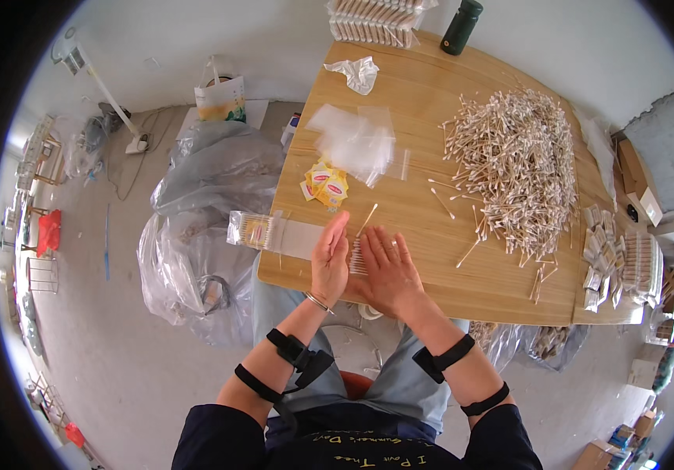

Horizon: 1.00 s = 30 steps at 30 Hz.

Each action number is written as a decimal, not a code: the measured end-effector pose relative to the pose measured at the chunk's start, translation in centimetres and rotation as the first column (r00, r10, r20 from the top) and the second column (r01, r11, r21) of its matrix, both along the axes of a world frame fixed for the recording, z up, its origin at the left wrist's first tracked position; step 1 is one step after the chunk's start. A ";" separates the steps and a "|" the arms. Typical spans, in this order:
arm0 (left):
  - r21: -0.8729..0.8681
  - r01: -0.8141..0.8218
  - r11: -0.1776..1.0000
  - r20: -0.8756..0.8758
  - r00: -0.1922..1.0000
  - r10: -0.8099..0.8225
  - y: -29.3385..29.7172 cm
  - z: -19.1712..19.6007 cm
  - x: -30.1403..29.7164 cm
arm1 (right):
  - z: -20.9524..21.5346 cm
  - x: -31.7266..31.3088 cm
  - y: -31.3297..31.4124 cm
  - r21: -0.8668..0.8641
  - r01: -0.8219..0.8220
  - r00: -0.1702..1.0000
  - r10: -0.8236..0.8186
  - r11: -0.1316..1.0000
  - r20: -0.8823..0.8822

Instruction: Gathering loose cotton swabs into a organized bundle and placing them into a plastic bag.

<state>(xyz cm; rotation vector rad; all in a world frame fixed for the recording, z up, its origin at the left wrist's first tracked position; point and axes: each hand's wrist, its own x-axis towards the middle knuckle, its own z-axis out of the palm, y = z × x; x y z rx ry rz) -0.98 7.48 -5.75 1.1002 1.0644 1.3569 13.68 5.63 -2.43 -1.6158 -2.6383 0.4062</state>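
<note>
At the near edge of the wooden table, a row of cotton swabs (358, 258) lies between my hands. My left hand (329, 258) stands on its edge along the row's left side, fingers stretched out. On the other side my right hand (386, 270) lies flat with straight fingers, partly covering the row. One cotton swab (367, 218) sticks out beyond the others, tilted. Just left of my left hand lies an empty clear bag (299, 238), partly hidden by that hand. Beside it is a filled pack of swabs (254, 231) with a yellow card inside.
A large heap of loose swabs (517, 164) covers the table's right side. Yellow cards (326, 185), clear bags (356, 141) and crumpled paper (356, 74) lie farther back. A dark bottle (461, 27) and stacked packs (372, 22) stand at the far edge; more packs (641, 266) sit right.
</note>
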 end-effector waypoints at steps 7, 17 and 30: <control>-0.040 -0.021 0.999 0.214 0.976 0.029 0.2 -0.2 0.8 | -1.0 2.2 6.9 0.339 0.013 0.968 0.073 0.941 -0.242; -0.039 -0.030 0.999 0.253 0.967 0.039 0.1 0.2 0.7 | -0.1 1.8 3.6 0.102 0.244 0.891 -0.181 0.964 -0.416; -0.044 0.176 0.983 0.072 0.982 -0.172 0.1 0.6 0.1 | 0.2 -1.6 -2.4 0.066 0.141 0.990 -0.142 0.988 0.018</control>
